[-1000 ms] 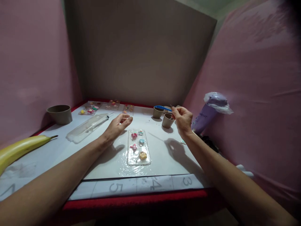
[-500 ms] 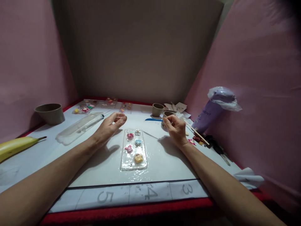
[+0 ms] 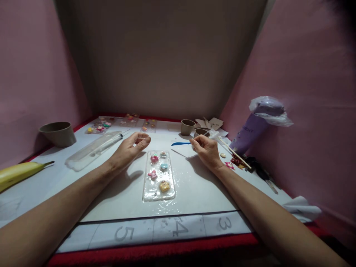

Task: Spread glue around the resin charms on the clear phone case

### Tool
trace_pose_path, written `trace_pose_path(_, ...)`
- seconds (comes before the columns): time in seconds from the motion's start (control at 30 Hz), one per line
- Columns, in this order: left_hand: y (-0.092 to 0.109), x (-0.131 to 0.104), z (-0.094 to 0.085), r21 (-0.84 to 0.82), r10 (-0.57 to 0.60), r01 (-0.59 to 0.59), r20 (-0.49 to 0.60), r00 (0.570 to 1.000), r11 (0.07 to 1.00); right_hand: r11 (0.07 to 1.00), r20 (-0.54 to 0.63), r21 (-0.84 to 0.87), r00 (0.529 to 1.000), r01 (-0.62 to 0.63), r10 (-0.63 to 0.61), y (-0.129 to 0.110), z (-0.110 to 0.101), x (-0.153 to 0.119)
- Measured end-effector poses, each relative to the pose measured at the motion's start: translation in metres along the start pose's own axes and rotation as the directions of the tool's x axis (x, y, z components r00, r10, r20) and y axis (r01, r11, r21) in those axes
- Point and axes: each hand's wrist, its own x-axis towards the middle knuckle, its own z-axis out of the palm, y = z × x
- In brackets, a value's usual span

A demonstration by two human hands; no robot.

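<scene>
R hand (image 3: pixel 205 149) clamped on blue tool (image 3: pixel 180 143), L hand (image 3: pixel 132 146) empty w/ fingers loosely apart.

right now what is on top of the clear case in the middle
The clear case carries five charms: two pink, one blue, one yellow, one whitish. Whatever they cover is hidden.

Left hand (image 3: pixel 129 149) and right hand (image 3: pixel 206 150): both bare, fingers slim. Left forearm (image 3: pixel 76 196) and right forearm (image 3: pixel 267 204): both bare from wrist to picture edge, surface smooth, outline slender. Each tapers toward the wrist and broadens toward the elbow end. Upper arms out of view. Fine nail detail too small to read.
</scene>
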Motion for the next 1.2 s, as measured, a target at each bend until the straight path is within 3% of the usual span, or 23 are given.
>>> trace_pose_path(0.43,0.001,-0.001,0.0,0.031,-0.006,0.006,0.023,1.0,1.0,0.999,0.058,-0.003,0.998,-0.041,0.041,0.005,0.001,0.003)
trace_pose_path(0.63,-0.002,0.001,0.0,0.018,0.007,-0.007,0.01,1.0,1.0,0.997,0.008,0.0,0.997,-0.071,0.071,0.008,0.002,0.003)
trace_pose_path(1.03,-0.001,0.001,0.0,0.045,0.008,-0.01,0.038,0.999,0.999,0.995,0.128,0.004,0.987,-0.096,0.094,0.007,0.002,0.005)
trace_pose_path(1.2,-0.002,0.002,-0.002,0.044,0.006,-0.007,0.036,0.999,0.999,0.995,0.075,0.025,0.992,-0.099,0.097,0.01,0.004,0.005)
